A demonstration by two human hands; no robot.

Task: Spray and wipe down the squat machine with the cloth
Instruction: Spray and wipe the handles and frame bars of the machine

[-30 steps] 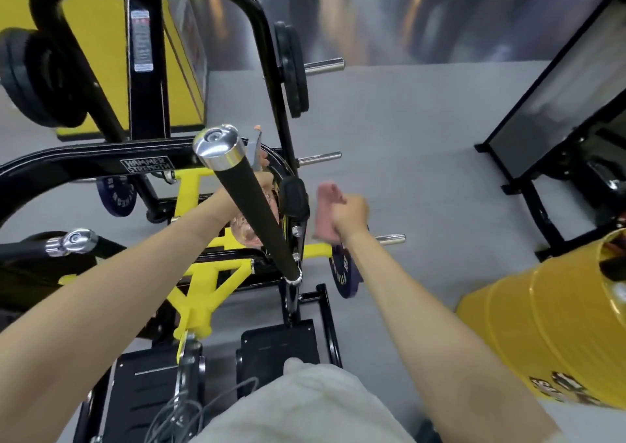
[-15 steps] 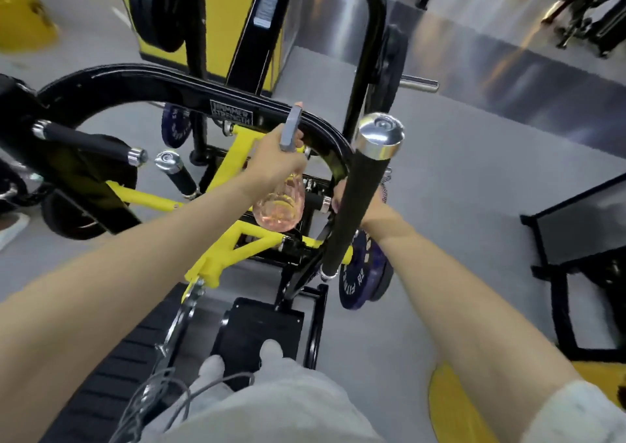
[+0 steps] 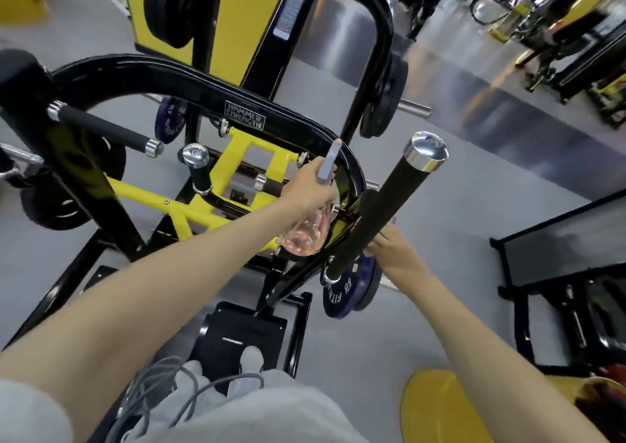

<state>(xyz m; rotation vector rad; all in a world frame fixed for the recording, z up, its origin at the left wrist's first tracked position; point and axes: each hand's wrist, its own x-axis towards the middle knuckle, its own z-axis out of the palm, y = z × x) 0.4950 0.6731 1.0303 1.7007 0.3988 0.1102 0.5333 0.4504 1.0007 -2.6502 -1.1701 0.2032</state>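
Squat machine (image 3: 244,114), black and yellow, fills the centre and left, its curved black frame arching across the far side. The left hand (image 3: 306,188) grips a spray bottle (image 3: 305,236) of pink liquid just beside that frame. The right hand (image 3: 393,249) sits partly behind the near black handle (image 3: 382,205); its grip cannot be told. The cloth is hidden.

A black padded handle (image 3: 389,205) is slanting between the left hand (image 3: 306,188) and right hand (image 3: 393,246), blocking a straight crossing. A curved black frame (image 3: 189,82) is arching just beyond. Open grey floor (image 3: 474,226) is lying rightward.
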